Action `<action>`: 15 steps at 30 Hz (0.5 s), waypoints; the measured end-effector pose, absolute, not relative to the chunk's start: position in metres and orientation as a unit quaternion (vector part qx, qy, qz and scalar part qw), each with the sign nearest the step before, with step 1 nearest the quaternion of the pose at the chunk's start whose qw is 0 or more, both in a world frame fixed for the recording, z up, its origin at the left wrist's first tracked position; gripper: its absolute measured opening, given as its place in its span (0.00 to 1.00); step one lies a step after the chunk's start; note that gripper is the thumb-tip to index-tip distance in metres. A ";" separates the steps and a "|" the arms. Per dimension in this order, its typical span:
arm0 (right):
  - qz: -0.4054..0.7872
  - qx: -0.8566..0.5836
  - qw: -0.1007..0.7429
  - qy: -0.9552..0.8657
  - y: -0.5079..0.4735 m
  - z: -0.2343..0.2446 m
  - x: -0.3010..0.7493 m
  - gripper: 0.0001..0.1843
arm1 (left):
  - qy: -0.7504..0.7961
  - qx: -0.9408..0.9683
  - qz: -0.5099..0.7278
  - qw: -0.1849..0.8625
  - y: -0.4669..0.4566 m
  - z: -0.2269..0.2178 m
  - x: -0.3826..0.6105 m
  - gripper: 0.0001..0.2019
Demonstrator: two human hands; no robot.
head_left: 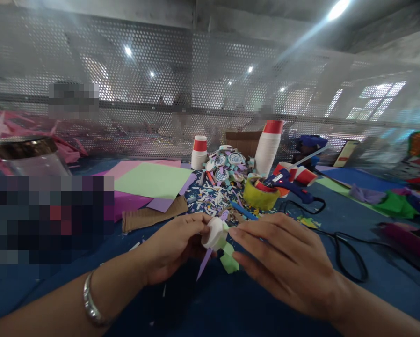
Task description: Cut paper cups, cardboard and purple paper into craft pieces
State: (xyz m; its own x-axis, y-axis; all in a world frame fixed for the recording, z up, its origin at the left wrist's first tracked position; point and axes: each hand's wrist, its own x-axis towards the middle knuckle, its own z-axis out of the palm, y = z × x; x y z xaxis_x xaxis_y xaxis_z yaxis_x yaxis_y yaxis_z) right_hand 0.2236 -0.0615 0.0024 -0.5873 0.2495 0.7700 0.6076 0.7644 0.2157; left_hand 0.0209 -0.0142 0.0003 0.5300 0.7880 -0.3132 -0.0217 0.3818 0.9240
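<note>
My left hand (173, 245) pinches a small white paper-cup piece (216, 233), round and short, between thumb and fingers. A pointed purple paper strip (204, 265) sticks out below it, and a bit of purple shows above. Pale green paper (230, 263) hangs from the piece's right side. At that side is my right hand (283, 262), its fingers stretched out and the thumb apart; the index fingertip is at the green edge, and I cannot tell whether it presses on it.
Beyond my hands lie paper scraps (213, 196) and a heap of decorated round pieces (227, 161). A blue glue gun (283, 182) rests on a yellow tape roll (257, 196); its black cable (339, 252) loops rightward. Stacked paper cups (267, 150) and coloured sheets (154, 180) stand behind.
</note>
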 end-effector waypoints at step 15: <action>-0.206 -0.256 0.378 -0.866 -0.060 -0.001 0.224 0.12 | 0.382 0.507 0.296 0.714 -0.017 0.001 0.021 0.04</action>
